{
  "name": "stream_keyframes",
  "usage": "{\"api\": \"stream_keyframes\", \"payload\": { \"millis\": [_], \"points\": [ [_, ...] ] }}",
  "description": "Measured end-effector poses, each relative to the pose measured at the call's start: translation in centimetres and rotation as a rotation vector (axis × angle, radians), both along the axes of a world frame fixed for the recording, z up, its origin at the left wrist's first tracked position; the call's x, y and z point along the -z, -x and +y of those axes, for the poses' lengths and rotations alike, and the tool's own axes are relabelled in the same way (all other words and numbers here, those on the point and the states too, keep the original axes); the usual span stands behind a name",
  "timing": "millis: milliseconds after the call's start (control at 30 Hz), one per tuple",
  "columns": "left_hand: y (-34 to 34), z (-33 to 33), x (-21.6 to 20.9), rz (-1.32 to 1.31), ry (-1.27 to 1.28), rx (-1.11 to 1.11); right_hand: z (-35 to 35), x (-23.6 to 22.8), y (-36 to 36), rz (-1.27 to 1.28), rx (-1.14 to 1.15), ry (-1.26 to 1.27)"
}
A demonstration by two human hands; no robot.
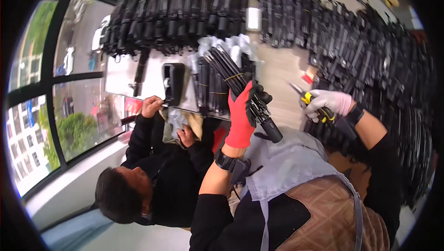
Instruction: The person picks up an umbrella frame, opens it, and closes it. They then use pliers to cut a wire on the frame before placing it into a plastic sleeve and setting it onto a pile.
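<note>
My left hand, in a red glove with dark fingertips, is closed round a folded umbrella frame. Its thin black ribs point up and to the left, a yellow band circles them, and the thick black handle hangs toward me. My right hand, in a pale pinkish-white glove, grips pliers with yellow and black handles. Their slim tips point up-left toward the frame, well apart from it. Just left of the held frame, more banded black frames lie on the table beside clear plastic wrapping.
Rows of black frames line the table's far side and right side. A white block lies between the rows. At my left a co-worker handles a grey and tan cloth beside a black case. Windows stand beyond.
</note>
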State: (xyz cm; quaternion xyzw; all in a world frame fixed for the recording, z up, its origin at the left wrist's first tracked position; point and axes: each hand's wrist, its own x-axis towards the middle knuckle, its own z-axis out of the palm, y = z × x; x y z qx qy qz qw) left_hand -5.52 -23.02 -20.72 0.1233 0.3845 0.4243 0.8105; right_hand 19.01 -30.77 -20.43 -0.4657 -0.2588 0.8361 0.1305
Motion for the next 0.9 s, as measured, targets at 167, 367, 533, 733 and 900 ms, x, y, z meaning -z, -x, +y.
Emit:
{"api": "stream_keyframes", "payload": {
  "millis": [167,367,533,733,900],
  "points": [
    [6.3,8.6,2.6,0.274,-0.102,0.213,-3.7,18.7,-0.2,-0.891,-0.008,-0.155],
    [21.4,23.0,2.5,1.816,-0.84,0.803,-4.6,20.7,2.1,-1.127,-0.214,-0.094],
    [29.7,28.9,8.6,2.253,-0.403,0.944,-1.1,17.5,-1.0,-1.182,-0.155,-0.445],
    [25.8,29.2,15.7,2.485,-0.704,0.535,9.6,12.2,-5.6,-1.448,-0.02,-0.528],
    [21.1,27.7,13.4,2.051,-0.822,0.531,17.9,15.9,-6.4,-1.666,-0.048,-0.46]
  ]
}}
